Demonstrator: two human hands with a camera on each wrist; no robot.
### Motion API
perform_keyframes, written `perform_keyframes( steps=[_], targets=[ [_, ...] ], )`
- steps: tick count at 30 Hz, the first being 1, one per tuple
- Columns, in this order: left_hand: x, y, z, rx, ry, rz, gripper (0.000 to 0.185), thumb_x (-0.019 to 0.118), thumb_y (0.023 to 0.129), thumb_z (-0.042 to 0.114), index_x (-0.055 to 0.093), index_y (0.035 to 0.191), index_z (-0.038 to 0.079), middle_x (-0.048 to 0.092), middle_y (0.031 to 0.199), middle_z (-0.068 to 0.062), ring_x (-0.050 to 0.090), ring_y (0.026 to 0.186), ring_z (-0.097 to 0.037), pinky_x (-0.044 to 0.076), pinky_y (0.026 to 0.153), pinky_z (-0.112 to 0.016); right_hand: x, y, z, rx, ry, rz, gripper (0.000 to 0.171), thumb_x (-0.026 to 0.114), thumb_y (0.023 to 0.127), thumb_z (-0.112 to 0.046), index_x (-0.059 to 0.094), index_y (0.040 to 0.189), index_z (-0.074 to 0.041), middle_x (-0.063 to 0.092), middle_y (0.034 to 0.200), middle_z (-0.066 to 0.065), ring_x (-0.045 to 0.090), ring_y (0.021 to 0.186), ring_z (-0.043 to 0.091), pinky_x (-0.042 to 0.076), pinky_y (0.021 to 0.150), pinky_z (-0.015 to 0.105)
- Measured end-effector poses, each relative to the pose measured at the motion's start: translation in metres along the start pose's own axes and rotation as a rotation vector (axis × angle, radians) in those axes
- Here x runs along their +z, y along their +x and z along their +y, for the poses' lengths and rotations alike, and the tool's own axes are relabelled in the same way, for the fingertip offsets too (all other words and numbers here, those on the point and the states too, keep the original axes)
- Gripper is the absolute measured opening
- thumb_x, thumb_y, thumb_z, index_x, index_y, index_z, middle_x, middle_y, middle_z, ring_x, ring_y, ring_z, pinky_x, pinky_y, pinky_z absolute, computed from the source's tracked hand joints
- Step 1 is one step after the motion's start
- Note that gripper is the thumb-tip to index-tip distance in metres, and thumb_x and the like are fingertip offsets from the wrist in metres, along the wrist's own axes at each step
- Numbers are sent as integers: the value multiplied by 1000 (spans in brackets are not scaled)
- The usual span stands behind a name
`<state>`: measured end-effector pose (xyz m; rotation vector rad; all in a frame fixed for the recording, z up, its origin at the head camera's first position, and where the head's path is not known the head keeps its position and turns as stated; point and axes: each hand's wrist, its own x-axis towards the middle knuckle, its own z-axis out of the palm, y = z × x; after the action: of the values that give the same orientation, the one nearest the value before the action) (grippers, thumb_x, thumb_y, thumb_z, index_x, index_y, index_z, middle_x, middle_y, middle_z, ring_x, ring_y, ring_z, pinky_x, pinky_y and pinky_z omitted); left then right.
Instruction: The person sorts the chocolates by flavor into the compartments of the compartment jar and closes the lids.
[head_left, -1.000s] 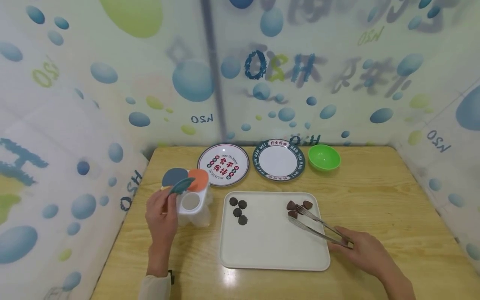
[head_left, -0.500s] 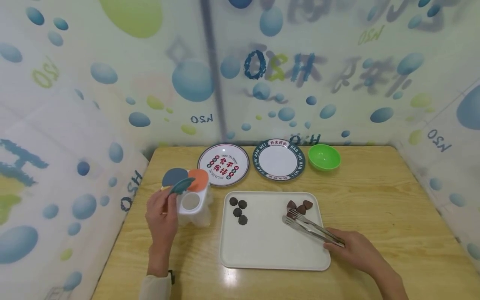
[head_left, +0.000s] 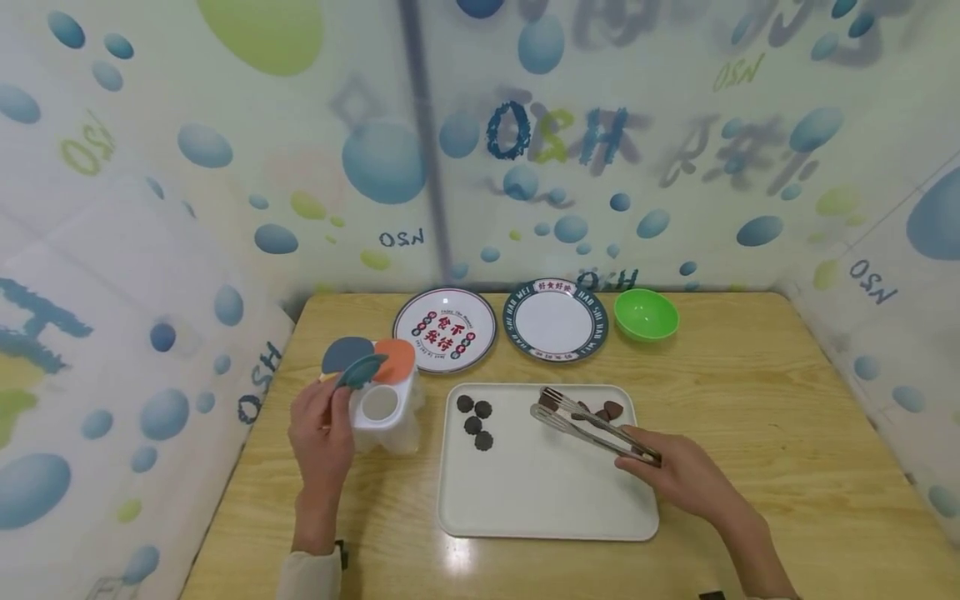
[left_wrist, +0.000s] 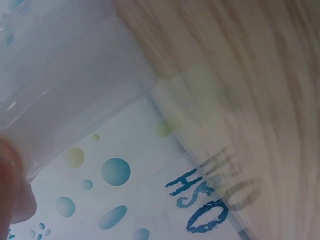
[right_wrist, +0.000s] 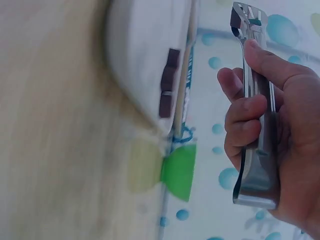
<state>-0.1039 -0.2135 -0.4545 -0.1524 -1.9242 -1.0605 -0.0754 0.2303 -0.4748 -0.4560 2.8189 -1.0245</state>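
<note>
Tongs (head_left: 592, 423) gripped in right hand (head_left: 667, 475), tips pinching a brown piece above tray (head_left: 547, 500); left hand (head_left: 322, 433) holding container (head_left: 386, 412) lid open, calling for leftward carry.

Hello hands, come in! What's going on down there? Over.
Right hand grips tongs, tips pinching a brown piece above the tray. Left hand holds the container's blue lid open. Nothing blocking.

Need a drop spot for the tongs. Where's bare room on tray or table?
Free: the tray near half, below the dark round pieces and tongs; bare table right of the tray, below the green bowl. Crowded: back edge with two plates and bowl; left side with the container and left hand.
</note>
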Motion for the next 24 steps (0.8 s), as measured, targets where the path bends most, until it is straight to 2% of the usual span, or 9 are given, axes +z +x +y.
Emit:
perform_keyframes(
  steps=[5, 10, 17, 19, 24],
  targets=[
    [1, -4, -12, -5, -7, 1, 20, 61, 88, -16, 71, 105, -11, 67, 95, -26, 47, 94, -3, 38, 71, -3, 8, 26, -21, -88, 66, -15, 47, 73, 90, -35, 66, 130, -13, 56, 75, -12, 47, 63, 1, 43, 53, 20],
    [2, -6, -24, -7, -11, -6, 21, 62, 88, -15, 71, 106, -10, 66, 95, -25, 46, 91, -4, 38, 70, -2, 17, 50, -45, -189, 88, -36, 45, 71, 92, -36, 66, 131, -16, 58, 78, -12, 48, 66, 3, 43, 54, 20],
    [-1, -5, -22, -12, -8, -6, 20, 61, 88, -15, 71, 106, -10, 66, 95, -24, 46, 90, -3, 39, 70, -2, 37, 78, -86, -289, 195, -110, 40, 67, 94, -39, 65, 131, -23, 66, 90, -6, 53, 66, 7, 45, 54, 20],
    [-1, -4, -20, -15, -4, -6, 20, 61, 89, -15, 71, 106, -10, 66, 94, -24, 46, 89, -3, 38, 70, -2, 44, 85, -98, -319, 196, -127, 36, 66, 94, -40, 65, 128, -26, 66, 89, -7, 52, 66, 9, 44, 54, 20],
    [0, -2, -14, -22, 1, -7, 19, 62, 89, -15, 71, 105, -10, 65, 92, -24, 46, 89, -4, 37, 70, -2, 59, 99, -120, -370, 158, -150, 28, 64, 96, -40, 65, 120, -25, 65, 87, -9, 52, 66, 10, 43, 55, 20]
  ],
)
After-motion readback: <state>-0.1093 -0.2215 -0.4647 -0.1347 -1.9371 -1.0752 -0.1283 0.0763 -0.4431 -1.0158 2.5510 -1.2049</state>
